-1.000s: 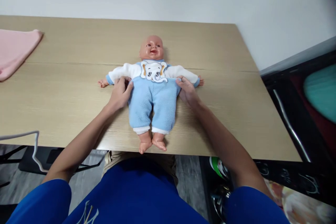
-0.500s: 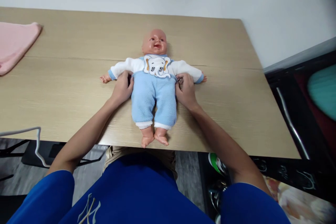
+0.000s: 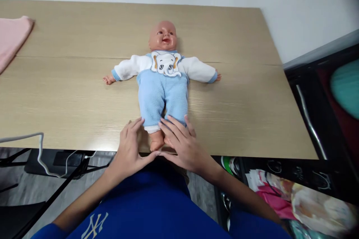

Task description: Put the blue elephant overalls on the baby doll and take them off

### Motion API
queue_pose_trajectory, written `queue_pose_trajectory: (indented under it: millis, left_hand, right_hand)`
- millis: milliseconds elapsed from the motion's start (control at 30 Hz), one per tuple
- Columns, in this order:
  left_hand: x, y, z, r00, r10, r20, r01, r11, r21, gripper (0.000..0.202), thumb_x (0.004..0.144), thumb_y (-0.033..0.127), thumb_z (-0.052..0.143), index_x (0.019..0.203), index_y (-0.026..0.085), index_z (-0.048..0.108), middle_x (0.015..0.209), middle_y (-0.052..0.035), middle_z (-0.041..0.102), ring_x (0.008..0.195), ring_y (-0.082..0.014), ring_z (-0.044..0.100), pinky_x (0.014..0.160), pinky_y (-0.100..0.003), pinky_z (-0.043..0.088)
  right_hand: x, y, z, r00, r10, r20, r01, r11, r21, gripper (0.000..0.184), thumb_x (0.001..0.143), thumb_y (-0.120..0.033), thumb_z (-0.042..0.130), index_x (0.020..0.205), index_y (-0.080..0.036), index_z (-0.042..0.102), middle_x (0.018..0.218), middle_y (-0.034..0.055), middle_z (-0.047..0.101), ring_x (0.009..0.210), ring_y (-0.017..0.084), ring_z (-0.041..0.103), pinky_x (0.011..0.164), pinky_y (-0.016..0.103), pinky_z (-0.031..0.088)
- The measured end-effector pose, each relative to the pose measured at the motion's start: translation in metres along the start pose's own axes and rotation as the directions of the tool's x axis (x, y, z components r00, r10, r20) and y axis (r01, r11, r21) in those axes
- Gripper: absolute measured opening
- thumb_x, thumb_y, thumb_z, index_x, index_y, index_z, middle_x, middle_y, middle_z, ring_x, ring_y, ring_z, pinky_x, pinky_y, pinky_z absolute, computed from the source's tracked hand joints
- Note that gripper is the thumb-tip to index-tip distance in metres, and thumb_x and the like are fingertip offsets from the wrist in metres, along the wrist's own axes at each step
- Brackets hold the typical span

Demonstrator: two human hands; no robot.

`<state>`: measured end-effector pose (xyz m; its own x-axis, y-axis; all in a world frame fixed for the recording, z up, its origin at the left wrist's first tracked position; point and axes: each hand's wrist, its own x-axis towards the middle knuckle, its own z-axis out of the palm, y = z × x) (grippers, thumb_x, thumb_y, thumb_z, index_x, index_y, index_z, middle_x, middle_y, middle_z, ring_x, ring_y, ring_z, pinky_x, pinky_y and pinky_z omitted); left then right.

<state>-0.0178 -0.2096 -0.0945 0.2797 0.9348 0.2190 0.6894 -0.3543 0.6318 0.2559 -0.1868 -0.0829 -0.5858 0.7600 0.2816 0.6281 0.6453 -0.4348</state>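
A baby doll (image 3: 163,82) lies on its back on the wooden table (image 3: 238,93), arms spread, head away from me. It wears a white top with an elephant patch and light blue fleece trousers. My left hand (image 3: 129,149) rests at the doll's left foot near the table's front edge, fingers apart, thumb under the foot. My right hand (image 3: 183,143) lies over the other foot and trouser cuff with its fingers stretched out. Neither hand grips anything that I can see.
A pink cloth (image 3: 11,37) lies at the table's far left. A white cable (image 3: 30,145) hangs off the front left edge. A white wall runs behind the table. Dark furniture and coloured items (image 3: 308,194) stand to the right.
Both hands have left the doll's waist and slid down to its feet at the near table edge. The doll itself has stayed in place.
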Motion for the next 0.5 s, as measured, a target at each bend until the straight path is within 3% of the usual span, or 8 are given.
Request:
queue_pose_trajectory:
  millis: [100,233,367,500]
  left_hand:
    - [-0.007,-0.009,0.011,1.000,0.021,-0.011,-0.021,1.000,0.002,0.115,0.100,0.063,0.091,0.190,0.040,0.024,0.173,-0.0207,0.065,0.161,-0.0486,0.065,0.142,-0.081,0.042]
    - [-0.005,-0.015,0.011,0.999,0.030,-0.028,-0.030,1.000,-0.001,0.096,0.103,0.051,0.090,0.183,0.041,0.038,0.160,-0.0159,0.074,0.148,-0.0436,0.073,0.133,-0.073,0.050]
    - [-0.008,-0.017,0.007,0.998,0.052,-0.031,-0.051,0.998,0.020,0.085,0.107,0.045,0.085,0.181,0.044,0.044,0.150,-0.0118,0.078,0.137,-0.0401,0.077,0.124,-0.066,0.055]
    - [-0.009,-0.019,0.003,0.998,0.063,-0.015,-0.062,0.996,0.057,0.083,0.107,0.046,0.084,0.180,0.045,0.044,0.150,-0.0128,0.075,0.137,-0.0405,0.075,0.120,-0.064,0.057]
  right_hand:
    - [0.001,0.005,0.013,1.000,0.023,-0.009,-0.023,1.000,0.013,0.103,0.113,-0.052,0.083,0.198,-0.032,0.027,0.176,0.0135,0.073,0.159,0.044,0.073,0.152,0.077,0.034]
    - [0.007,0.010,0.020,0.994,0.054,-0.099,-0.049,0.998,0.051,0.092,0.111,-0.048,0.086,0.192,-0.033,0.043,0.152,0.0109,0.086,0.142,0.041,0.082,0.152,0.077,0.036]
    - [0.012,0.007,0.023,0.989,0.078,-0.129,-0.069,0.995,0.077,0.079,0.108,-0.043,0.089,0.181,-0.037,0.059,0.142,0.0088,0.088,0.135,0.040,0.083,0.149,0.076,0.043]
    - [0.011,0.004,0.025,0.987,0.078,-0.141,-0.064,0.993,0.100,0.075,0.107,-0.050,0.091,0.176,-0.038,0.063,0.140,0.0087,0.087,0.134,0.040,0.082,0.149,0.075,0.044]
